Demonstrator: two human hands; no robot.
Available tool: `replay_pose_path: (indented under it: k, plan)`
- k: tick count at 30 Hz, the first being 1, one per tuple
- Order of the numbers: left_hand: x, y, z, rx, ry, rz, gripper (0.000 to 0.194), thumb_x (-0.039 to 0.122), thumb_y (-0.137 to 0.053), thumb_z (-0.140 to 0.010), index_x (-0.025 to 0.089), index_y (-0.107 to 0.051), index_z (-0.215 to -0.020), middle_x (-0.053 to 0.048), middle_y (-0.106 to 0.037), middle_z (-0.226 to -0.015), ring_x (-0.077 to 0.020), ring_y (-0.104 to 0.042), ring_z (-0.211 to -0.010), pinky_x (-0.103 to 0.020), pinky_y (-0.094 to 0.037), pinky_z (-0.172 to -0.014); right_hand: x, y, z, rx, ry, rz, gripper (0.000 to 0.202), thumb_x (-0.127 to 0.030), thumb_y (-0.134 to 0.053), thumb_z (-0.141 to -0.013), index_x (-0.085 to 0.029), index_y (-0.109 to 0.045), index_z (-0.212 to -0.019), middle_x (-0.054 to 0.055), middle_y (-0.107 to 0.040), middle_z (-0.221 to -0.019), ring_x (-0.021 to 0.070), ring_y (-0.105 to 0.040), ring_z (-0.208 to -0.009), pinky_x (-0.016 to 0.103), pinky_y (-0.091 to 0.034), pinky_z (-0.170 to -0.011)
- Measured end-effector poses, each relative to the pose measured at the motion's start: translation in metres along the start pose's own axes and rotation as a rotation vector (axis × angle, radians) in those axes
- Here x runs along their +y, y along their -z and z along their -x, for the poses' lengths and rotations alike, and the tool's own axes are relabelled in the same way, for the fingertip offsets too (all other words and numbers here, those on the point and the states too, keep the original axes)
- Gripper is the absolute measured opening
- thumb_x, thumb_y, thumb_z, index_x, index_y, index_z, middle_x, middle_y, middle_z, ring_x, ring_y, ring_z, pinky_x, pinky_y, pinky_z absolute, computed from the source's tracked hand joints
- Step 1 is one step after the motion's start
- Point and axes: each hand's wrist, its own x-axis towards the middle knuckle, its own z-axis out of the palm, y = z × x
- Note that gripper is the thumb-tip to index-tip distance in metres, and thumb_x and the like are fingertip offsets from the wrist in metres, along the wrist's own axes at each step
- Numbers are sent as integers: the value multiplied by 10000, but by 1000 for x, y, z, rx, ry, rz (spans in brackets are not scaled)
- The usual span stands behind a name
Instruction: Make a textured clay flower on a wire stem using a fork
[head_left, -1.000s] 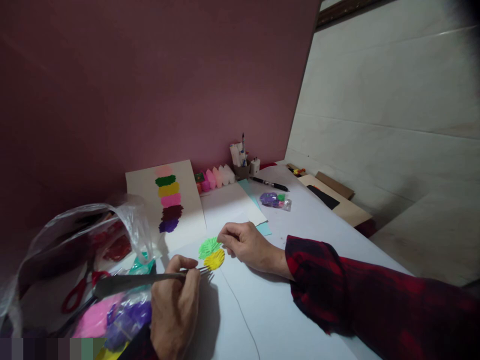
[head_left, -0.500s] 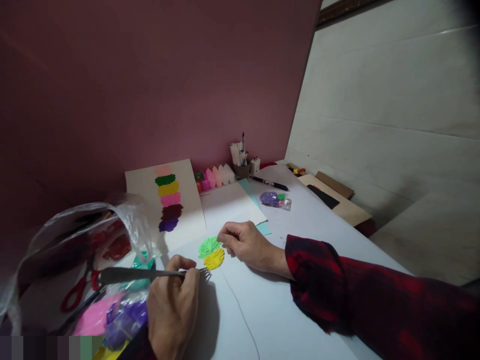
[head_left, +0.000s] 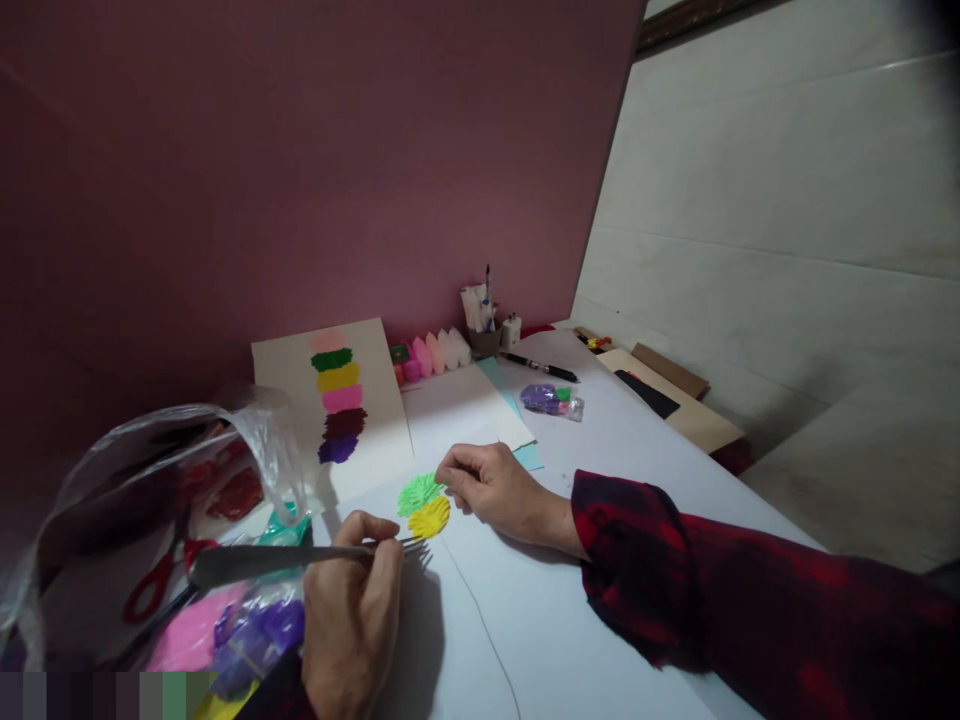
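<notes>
My left hand (head_left: 351,610) is closed around the handle of a metal fork (head_left: 285,562). The fork's tines reach the lower edge of a flat yellow clay piece (head_left: 430,519) marked with grooves. Directly above it, and touching it, lies a grooved green clay piece (head_left: 418,493). Both rest on a white sheet (head_left: 540,610) with a thin pencil curve running down from them. My right hand (head_left: 491,490) is closed, its fingertips pinched at the green piece's right edge; whether anything is between them is hidden.
A clear plastic bag (head_left: 262,450), red-handled scissors (head_left: 154,590) and packets of purple clay (head_left: 259,640) crowd the left. Behind stand a colour-swatch sheet (head_left: 285,400), clay tubs (head_left: 442,352) and a pen cup (head_left: 484,335). A pen (head_left: 540,367) and clay packet (head_left: 551,400) lie right.
My left hand has shifted slightly right, and the fork's tines have come up to the yellow clay's lower edge. My right hand stays where it was.
</notes>
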Motion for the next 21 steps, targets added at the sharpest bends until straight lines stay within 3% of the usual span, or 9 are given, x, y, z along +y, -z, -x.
replay_pose_path:
  k: [3, 21]
  plan:
    - [-1, -1, 0, -90, 56, 0, 194, 399, -456, -788, 225, -534, -753, 66, -405, -426, -140, -381, -404, -276, -291, -431, 0, 0, 0, 5, 5, -1, 181, -200, -548, -916, -168, -617, -751, -28, -564, -583, 102, -514, -563, 237, -378, -563]
    - [11, 2, 0, -84, 152, -73, 147, 363, -462, -737, 234, -533, -744, 63, -397, -382, -158, -393, -395, -266, -255, -437, -1, 0, 0, 4, 9, 6, 182, -194, -551, -912, -165, -621, -747, -33, -566, -574, 94, -515, -553, 233, -380, -572]
